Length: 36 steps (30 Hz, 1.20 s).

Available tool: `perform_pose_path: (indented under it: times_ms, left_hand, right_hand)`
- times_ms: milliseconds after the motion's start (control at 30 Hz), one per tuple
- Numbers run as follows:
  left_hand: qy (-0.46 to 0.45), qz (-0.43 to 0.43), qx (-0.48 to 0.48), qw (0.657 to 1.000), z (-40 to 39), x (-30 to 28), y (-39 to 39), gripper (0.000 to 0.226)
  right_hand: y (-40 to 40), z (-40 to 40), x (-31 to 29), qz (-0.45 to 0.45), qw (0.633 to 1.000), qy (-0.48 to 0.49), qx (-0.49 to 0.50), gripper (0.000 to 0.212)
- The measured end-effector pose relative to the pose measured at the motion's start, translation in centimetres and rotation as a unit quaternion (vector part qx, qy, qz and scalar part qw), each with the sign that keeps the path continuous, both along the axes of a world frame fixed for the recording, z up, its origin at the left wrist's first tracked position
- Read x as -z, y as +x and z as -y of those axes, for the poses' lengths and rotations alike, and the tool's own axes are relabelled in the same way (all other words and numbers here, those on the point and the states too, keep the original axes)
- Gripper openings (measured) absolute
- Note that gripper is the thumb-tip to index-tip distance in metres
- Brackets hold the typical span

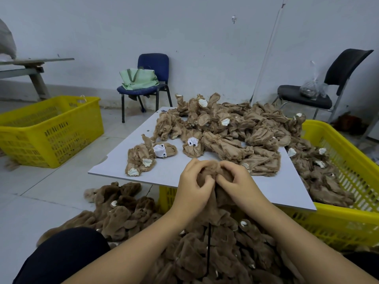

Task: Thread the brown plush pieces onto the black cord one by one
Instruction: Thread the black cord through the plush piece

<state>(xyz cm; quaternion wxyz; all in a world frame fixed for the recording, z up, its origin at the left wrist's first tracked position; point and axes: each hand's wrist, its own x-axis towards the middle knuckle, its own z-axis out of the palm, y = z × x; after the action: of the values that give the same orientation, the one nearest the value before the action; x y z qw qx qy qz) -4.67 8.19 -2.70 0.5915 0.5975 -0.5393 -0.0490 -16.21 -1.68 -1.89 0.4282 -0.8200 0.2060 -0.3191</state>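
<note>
On the pale grey board (131,160) lie inside-out tan plush skins (235,128); both hands, left hand (192,189) and right hand (238,181), pinch one fuzzy brown plush piece (211,167) (thin black cord (208,247) hanging below).

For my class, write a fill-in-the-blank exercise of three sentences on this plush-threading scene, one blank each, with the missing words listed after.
1. Both the left hand and right hand grip one ____ plush piece.
2. The green bag sits on the ____ chair.
3. The cord hanging below the hands is ____.

Missing words: brown; blue; black
</note>
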Motion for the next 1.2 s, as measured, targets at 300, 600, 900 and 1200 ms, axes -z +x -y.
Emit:
perform_pose_path:
  times_ms: [300, 600, 900, 1200]
  left_hand:
    - [0.012, 0.086, -0.027, 0.996, 0.7, 0.3, 0.0, 0.019]
    - [0.038, 0.058, -0.035, 0.997, 0.7, 0.2, -0.5, 0.009]
    - [0.026, 0.031, -0.021, 0.999, 1.2, 0.6, 0.1, 0.025]
    - [0.056, -0.018, -0.026, 0.998, 1.6, 0.2, 0.2, 0.014]
  right_hand:
    - [0.5, -0.2, 0.3, 0.023, 1.000, 0.011, -0.002, 0.031]
    - [1.2, -0.9, 0.9, 0.016, 0.998, 0.057, 0.020, 0.044]
    - [1.6, -0.4, 1.3, 0.037, 0.994, 0.100, -0.001, 0.047]
    - [1.8, -0.8, 1.4, 0.033, 0.994, 0.102, -0.003, 0.047]
